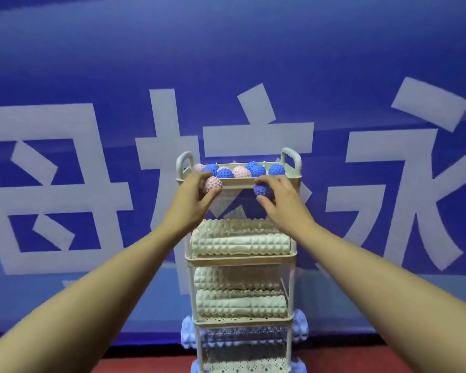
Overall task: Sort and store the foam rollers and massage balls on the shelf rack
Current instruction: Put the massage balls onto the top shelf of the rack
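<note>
Two spiky massage balls were in hand at the rack's top tier: a pink ball (pixel 212 185) gripped in the left hand (pixel 193 196), fingers and thumb curled round it, and a blue ball (pixel 263 190) pinched the same way by the right hand (pixel 280 196), both just below the front lip of the top tray (pixel 237 182). Inside that tray, at twelve o'clock from the hands, sat a mixed row of blue and pink balls (pixel 241 170). They looked light, springy and grippy, easy to take anywhere around their middle. At six o'clock, cream foam rollers (pixel 240 244) filled the middle shelves, with pale blue rollers (pixel 299 325) lower still on the white shelf rack (pixel 293 265). Behind stood a blue banner (pixel 92 63).
</note>
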Action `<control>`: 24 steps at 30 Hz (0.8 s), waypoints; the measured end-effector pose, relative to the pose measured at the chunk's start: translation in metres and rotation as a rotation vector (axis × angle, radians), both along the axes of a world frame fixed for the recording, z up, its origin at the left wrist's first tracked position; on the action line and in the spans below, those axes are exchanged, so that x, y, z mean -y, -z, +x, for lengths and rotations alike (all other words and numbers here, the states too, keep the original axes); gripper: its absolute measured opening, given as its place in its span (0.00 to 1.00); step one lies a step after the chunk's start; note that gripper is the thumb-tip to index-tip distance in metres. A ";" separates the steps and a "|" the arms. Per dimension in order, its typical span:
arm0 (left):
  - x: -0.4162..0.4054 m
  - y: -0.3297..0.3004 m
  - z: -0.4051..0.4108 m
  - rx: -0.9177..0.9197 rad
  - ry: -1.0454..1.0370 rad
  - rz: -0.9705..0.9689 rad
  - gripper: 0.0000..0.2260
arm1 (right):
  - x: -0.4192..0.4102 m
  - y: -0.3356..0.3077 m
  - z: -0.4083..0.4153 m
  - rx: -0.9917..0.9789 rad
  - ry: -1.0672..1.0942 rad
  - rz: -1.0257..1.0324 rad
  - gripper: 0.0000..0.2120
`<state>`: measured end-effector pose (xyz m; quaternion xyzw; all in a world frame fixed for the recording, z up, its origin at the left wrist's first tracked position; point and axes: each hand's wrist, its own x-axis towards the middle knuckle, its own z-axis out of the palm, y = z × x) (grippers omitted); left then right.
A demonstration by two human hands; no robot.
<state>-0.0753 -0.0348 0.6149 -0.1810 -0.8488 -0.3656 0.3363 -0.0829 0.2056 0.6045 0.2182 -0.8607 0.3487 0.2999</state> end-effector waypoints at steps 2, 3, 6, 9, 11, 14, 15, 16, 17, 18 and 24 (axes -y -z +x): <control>0.002 -0.019 -0.013 -0.008 -0.017 0.014 0.19 | -0.002 -0.018 -0.014 -0.005 0.030 -0.016 0.18; 0.004 -0.025 -0.020 -0.009 -0.036 0.014 0.18 | -0.003 -0.025 -0.022 0.008 0.069 -0.015 0.19; 0.009 -0.039 -0.042 0.014 -0.127 0.011 0.18 | -0.006 -0.039 -0.051 0.033 0.211 0.009 0.17; 0.014 -0.046 -0.058 0.055 -0.195 0.030 0.19 | -0.006 -0.043 -0.077 0.076 0.207 0.020 0.19; 0.017 -0.045 -0.066 0.064 -0.195 0.030 0.20 | -0.004 -0.038 -0.090 0.106 0.183 0.069 0.19; 0.019 -0.041 -0.073 0.071 -0.157 0.012 0.19 | -0.002 -0.026 -0.096 0.067 0.191 0.141 0.19; 0.018 -0.038 -0.074 0.083 -0.137 0.005 0.19 | -0.002 -0.022 -0.096 0.030 0.186 0.160 0.19; 0.017 -0.036 -0.076 0.098 -0.117 0.007 0.18 | -0.003 -0.020 -0.095 -0.005 0.184 0.177 0.19; 0.016 -0.034 -0.077 0.114 -0.104 0.011 0.18 | -0.003 -0.018 -0.094 -0.030 0.188 0.191 0.19; 0.015 -0.033 -0.078 0.125 -0.101 0.022 0.18 | -0.004 -0.016 -0.094 -0.044 0.197 0.200 0.20; 0.013 -0.040 -0.084 0.259 -0.132 -0.081 0.18 | -0.001 -0.012 -0.095 -0.029 0.246 0.237 0.25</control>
